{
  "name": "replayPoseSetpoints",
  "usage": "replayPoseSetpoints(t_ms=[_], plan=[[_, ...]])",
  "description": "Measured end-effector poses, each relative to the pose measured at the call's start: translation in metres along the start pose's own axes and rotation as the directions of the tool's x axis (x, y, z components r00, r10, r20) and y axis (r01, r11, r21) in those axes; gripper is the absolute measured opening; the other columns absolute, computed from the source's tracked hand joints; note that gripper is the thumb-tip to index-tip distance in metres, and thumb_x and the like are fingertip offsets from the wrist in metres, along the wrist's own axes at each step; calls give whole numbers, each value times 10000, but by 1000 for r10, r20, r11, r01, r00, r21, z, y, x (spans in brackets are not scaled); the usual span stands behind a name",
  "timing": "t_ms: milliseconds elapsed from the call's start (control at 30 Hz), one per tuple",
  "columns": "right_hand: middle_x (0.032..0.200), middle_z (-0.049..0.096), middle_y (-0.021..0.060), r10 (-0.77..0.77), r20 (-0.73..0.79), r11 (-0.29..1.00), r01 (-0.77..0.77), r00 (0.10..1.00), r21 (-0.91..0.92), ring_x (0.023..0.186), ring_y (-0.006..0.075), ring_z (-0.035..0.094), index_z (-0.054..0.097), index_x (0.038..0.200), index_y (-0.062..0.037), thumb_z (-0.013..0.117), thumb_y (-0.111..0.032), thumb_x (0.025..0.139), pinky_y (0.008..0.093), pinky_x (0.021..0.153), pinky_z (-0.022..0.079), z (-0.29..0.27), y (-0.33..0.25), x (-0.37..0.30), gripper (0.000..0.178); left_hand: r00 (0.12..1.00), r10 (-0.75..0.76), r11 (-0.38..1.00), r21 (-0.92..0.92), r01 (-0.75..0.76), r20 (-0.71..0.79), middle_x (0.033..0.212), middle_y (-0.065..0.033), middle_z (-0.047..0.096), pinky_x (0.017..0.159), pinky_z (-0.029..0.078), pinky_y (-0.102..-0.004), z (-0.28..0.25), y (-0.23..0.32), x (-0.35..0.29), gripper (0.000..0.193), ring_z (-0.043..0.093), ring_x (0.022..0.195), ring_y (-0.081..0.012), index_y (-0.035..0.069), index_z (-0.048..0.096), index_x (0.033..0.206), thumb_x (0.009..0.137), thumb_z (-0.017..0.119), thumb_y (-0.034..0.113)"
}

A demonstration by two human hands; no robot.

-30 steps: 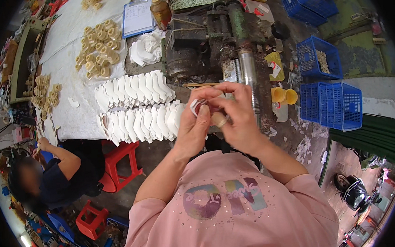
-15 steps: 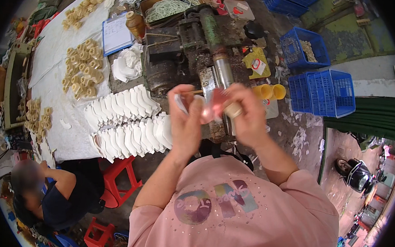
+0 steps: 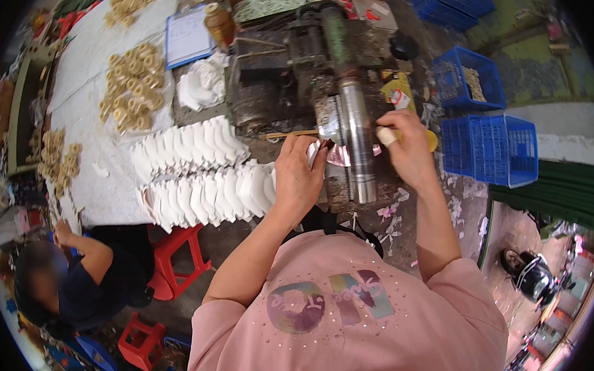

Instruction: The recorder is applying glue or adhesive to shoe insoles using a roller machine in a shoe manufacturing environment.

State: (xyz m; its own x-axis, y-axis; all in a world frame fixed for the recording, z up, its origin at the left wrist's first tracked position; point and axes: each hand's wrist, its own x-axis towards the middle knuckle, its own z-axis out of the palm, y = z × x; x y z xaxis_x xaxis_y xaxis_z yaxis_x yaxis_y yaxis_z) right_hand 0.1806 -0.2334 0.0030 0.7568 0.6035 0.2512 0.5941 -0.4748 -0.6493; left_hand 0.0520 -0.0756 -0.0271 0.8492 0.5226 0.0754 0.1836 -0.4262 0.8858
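Note:
My left hand [image 3: 299, 170] is closed, pinching a thin white piece [image 3: 314, 153] beside the machine's shiny metal cylinder [image 3: 358, 137]. By its fingertips a shiny pink piece [image 3: 339, 156] runs behind the cylinder, and a bit of pink shows on the far side. Whether the left fingers also grip the pink piece I cannot tell. To the right of the cylinder, my right hand [image 3: 410, 148] is wrapped round a short beige knob-like piece [image 3: 386, 136]. Left of my left hand lie two rows of white curved pieces [image 3: 206, 196], standing side by side.
Beige ring-shaped parts [image 3: 131, 87] are heaped on the white-covered table [image 3: 96, 187]. A clipboard [image 3: 188, 37] and a brown bottle [image 3: 218, 23] stand behind. Blue crates [image 3: 488, 148] line the right. Another person [image 3: 88, 280] sits at left near red stools [image 3: 142, 341].
My hands have moved apart, one to each side of the cylinder. The pink piece, formerly between both hands in front, is now at the cylinder. The view has shifted slightly.

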Motion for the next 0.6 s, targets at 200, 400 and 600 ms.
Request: replayPoseSetpoints(t_ms=[200,400,600], plan=[[907,598,69,217,19,949,-216,976,232,838,165,568,596,946,-9,607,-3,805,273,756,446,1,1,-7,141,947,-33,995,74,60,-318,804,-134,554,667,436,-356,-71,-69,-24,94,555,735,-316,7,574,871,791,621,-11],[907,591,51,222,0,946,-216,975,241,832,131,555,591,968,-4,587,-16,839,256,763,444,6,1,-9,130,994,74,820,562,-110,86,835,-115,490,698,415,-404,-96,-146,-88,255,504,811,-313,59,580,894,663,619,-42],[907,593,63,199,-20,952,-188,980,241,834,145,562,588,950,-3,587,-23,839,261,749,444,9,-9,-6,113,934,-157,810,583,-64,321,844,-115,490,737,419,-397,-94,-149,-106,228,502,835,-299,57,601,928,707,596,0]])
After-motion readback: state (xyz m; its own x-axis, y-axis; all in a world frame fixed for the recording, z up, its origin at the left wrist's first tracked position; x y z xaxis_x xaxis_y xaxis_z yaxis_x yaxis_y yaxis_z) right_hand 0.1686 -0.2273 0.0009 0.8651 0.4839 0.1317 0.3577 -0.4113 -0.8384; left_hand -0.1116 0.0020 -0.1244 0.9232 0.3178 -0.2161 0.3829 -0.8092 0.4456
